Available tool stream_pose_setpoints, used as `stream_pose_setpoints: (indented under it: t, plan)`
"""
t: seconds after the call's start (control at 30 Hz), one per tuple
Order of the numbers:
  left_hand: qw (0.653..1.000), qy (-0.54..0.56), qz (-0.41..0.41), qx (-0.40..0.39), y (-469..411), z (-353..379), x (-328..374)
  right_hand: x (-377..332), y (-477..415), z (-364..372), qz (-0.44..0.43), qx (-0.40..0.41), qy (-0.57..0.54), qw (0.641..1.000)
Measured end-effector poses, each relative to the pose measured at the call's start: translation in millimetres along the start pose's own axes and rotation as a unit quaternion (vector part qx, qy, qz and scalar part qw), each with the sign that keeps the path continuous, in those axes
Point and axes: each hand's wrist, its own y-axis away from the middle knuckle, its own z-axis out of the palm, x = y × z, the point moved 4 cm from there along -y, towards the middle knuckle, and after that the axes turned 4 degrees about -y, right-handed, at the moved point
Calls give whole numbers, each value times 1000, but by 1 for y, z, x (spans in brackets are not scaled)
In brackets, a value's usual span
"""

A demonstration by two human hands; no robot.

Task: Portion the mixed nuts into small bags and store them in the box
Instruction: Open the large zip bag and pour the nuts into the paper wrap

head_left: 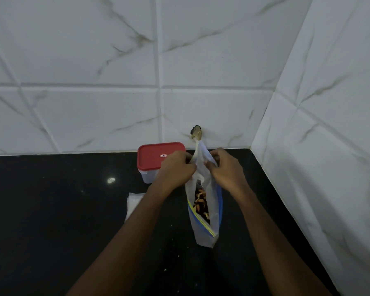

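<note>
As head view showed, fingers of L hand [175, 167] and R hand [226, 169] pinched the nut bag [214, 199] rim, beside the lidded box [160, 155]. Risk: uneven pull could tip it, spilling nuts [201, 204] on the surface [51, 210].

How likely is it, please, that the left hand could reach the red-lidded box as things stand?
Probably yes: the left hand is just in front of the box, with nothing between them. It is pinching the top of the nut bag, though, so it must let go first.
</note>
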Motion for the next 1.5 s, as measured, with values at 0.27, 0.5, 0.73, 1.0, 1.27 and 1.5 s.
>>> stream_pose_setpoints:
  t: [0.27,0.5,0.73,1.0,1.27,1.5]
  plan:
    - [999,-27,18,18,-13,-9,-10,6,-13,-14,-4,-5,68,998]
    - [999,2,17,50,-25,-3,-6,-13,-16,-2,-84,39,175,980]
    - [845,461,-211,-168,-12,-1,-22,-1,-25,-16,100,-182,-324,923]
    - [778,565,-242,-129,-13,22,-36,28,-8,5,176,-136,-384,896]
    - [760,610,-175,-141,-7,25,-35,30,20,-3,159,-122,-343,918]
    - [760,627,-152,-74,-5,28,-18,21,23,4,166,-99,-529,826]
